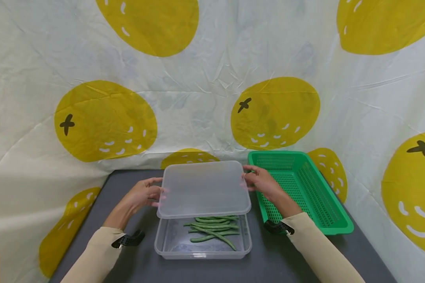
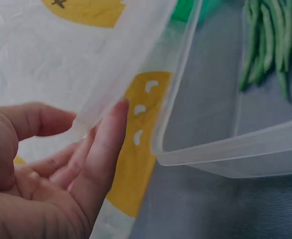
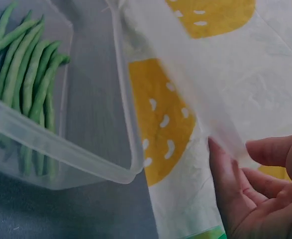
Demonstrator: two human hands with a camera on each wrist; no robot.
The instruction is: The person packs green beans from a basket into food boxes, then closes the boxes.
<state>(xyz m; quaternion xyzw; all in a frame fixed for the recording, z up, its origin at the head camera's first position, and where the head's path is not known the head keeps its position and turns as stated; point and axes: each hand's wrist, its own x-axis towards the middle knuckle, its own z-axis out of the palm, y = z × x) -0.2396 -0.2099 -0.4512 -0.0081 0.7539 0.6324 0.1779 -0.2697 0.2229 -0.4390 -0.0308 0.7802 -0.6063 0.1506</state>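
Observation:
A translucent plastic lid (image 1: pixel 204 189) is held up, tilted, above the back part of a clear plastic container (image 1: pixel 202 255). My left hand (image 1: pixel 144 193) pinches the lid's left edge between thumb and fingers. At its opposite edge, my right hand (image 1: pixel 263 181) pinches it the same way. Several green beans (image 1: pixel 212 228) lie in the container, and the lid covers their far part in the head view. Both wrist views show the lid apart from the container rim (image 2: pixel 225 153), with green beans (image 3: pixel 26 74) inside.
A green plastic basket (image 1: pixel 326 200) with perforated walls stands on the right of the dark table (image 1: pixel 134 265), under and beside my right forearm. A white cloth (image 1: pixel 198 118) printed with yellow fruit hangs behind the table and along its sides.

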